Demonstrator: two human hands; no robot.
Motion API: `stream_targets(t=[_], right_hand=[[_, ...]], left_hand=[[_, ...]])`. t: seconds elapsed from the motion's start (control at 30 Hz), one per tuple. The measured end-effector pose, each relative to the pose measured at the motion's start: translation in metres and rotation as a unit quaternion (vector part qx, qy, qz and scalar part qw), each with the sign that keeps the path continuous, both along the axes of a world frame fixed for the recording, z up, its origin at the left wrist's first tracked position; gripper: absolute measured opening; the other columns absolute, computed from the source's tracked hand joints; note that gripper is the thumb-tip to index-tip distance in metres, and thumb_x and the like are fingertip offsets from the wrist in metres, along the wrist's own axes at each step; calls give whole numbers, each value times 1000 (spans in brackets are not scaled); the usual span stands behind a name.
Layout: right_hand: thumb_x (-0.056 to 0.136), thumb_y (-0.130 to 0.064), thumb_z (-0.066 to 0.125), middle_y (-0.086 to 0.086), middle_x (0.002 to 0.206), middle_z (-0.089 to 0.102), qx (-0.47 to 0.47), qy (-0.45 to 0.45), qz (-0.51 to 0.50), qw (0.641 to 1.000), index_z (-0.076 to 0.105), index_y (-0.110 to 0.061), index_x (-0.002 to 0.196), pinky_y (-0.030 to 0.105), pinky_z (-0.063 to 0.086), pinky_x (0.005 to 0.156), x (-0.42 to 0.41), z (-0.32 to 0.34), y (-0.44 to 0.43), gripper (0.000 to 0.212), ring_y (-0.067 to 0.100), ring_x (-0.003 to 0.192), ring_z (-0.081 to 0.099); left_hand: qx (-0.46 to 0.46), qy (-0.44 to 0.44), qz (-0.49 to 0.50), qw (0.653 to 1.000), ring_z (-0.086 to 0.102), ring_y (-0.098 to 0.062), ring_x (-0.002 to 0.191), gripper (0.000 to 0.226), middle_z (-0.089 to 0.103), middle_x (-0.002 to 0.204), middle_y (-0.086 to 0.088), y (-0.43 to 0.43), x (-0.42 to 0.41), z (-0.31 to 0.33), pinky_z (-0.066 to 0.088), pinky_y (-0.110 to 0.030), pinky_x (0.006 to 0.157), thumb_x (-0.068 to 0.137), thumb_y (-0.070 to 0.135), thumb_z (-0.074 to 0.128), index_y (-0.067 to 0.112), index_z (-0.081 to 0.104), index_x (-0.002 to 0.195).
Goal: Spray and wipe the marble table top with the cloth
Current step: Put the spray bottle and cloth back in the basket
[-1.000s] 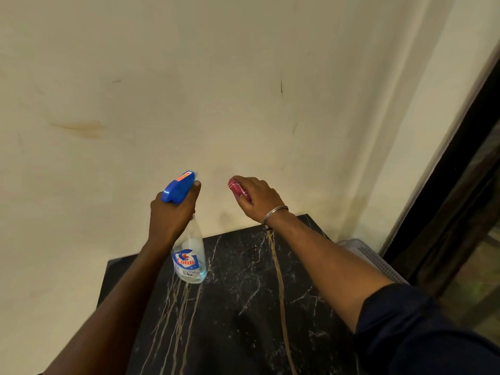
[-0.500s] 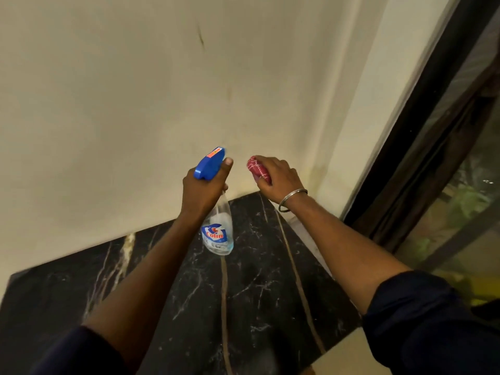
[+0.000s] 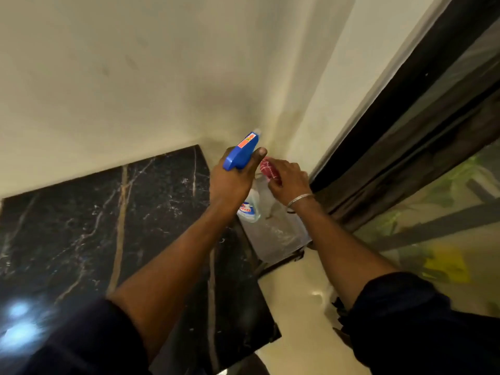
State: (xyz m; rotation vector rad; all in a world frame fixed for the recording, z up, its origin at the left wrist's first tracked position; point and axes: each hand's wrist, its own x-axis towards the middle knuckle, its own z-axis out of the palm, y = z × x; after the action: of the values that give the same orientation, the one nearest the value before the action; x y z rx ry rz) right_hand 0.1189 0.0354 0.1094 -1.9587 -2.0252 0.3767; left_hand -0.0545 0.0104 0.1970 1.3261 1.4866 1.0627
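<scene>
Marble table top (image 3: 81, 226) fills the left side, black with pale and tan veins, its far edge against the cream wall (image 3: 135, 77). White glare (image 3: 19, 326) smears its near left corner, beside my dark left sleeve (image 3: 81, 342).

Over the table's right edge, my left hand (image 3: 230, 182) is wrapped round the neck of the spray bottle (image 3: 251, 203), fingers curled tight, thumb lying along the side of the blue trigger head (image 3: 240, 154). The nozzle points away towards the wall corner. An orange sticker (image 3: 247, 139) sits on top of the head; its print is too small to read. My hand hides the bottle's neck, and the blue-and-red label (image 3: 245, 211) on the clear body is blurred (no word legible).

Just right of the bottle, off the table, my right hand (image 3: 289, 182) pinches the red cloth (image 3: 269, 170), bunched small in curled fingers. A thin metal bangle (image 3: 299, 198) circles that wrist.

Below both hands a translucent bin (image 3: 278, 234) stands on the cream floor (image 3: 303, 293), close beside the table; the bottle and my right wrist cover part of it. Farther right runs a dark window frame (image 3: 405, 104), then my right sleeve (image 3: 419, 320).
</scene>
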Motion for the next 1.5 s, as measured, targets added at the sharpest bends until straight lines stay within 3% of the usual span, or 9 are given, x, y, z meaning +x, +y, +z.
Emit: stream_targets(t=[0.17, 0.3, 0.47, 0.63, 0.77, 0.9, 1.2, 1.33, 1.5], right_hand=[[87, -24, 62, 7, 143, 51, -56, -2, 7, 998, 47, -20, 143, 52, 37, 105, 33, -86, 2, 59, 33, 130, 44], [88, -27, 65, 6, 136, 56, -52, -20, 41, 998, 52, -20, 138, 56, 41, 102, 57, -158, 4, 53, 32, 126, 50], [76, -21, 77, 8, 128, 62, -40, -80, 78, 993, 53, -21, 135, 52, 49, 86, 75, -240, -4, 64, 36, 113, 59], [76, -22, 72, 9, 139, 52, -60, -109, 103, 987, 36, -26, 139, 59, 47, 94, 80, -294, 0, 72, 33, 128, 38], [87, -33, 58, 7, 156, 37, -127, -137, 91, 978, 30, -26, 150, 61, 36, 107, 82, -313, 2, 68, 38, 140, 37], [88, -34, 48, 8, 152, 44, -136, -65, 90, 985, 42, -20, 146, 64, 27, 112, 80, -323, -7, 61, 36, 145, 31], [91, -45, 43, 0, 166, 3, -174, -97, 118, 973, 14, -25, 157, 53, 1, 122, 87, -326, -10, 75, 25, 152, -8], [90, -42, 51, -2, 166, 8, -184, -81, 115, 973, 17, -25, 157, 55, 4, 122, 91, -318, -10, 78, 25, 153, -2], [78, -54, 28, -1, 165, 15, -183, -90, 112, 972, 20, -27, 157, 59, 6, 120, 91, -312, -10, 84, 27, 153, 6]], left_hand=[[-10, -16, -10, 1000, 52, 0, 59, 37, 54, 71, 9, 10, 41, -66, 43, -10, 58, 88, 44, 67, 14, 58, 107], [-38, -45, -4, 998, 60, -15, 75, 42, 65, 86, -5, 23, 66, -121, 55, -28, 73, 82, 49, 71, 21, 59, 112], [-72, -122, 9, 990, 59, 2, 69, 38, 66, 84, 7, 33, 94, -184, 50, -17, 69, 81, 22, 79, 11, 63, 114], [-80, -117, 29, 989, 63, 6, 79, 43, 71, 103, -10, 36, 103, -237, 49, -11, 75, 80, 2, 78, -3, 63, 119], [-77, -103, 49, 991, 58, -1, 72, 27, 67, 87, 1, 30, 111, -247, 50, -17, 69, 80, 4, 78, 14, 68, 102], [-83, -106, 73, 988, 55, -10, 68, 23, 63, 74, 5, 34, 119, -240, 52, -35, 69, 78, 17, 82, 30, 63, 81], [-124, -76, 100, 984, 50, -4, 57, 27, 57, 65, 7, 34, 124, -240, 47, -26, 57, 72, 21, 86, 16, 61, 81], [-138, -58, 99, 984, 50, 8, 49, 30, 53, 63, 10, 26, 121, -240, 38, -7, 49, 72, -1, 81, 13, 55, 79], [-145, -26, 32, 989, 57, 11, 59, 38, 58, 74, 11, 21, 103, -243, 45, -8, 55, 71, -4, 78, 19, 56, 92]])
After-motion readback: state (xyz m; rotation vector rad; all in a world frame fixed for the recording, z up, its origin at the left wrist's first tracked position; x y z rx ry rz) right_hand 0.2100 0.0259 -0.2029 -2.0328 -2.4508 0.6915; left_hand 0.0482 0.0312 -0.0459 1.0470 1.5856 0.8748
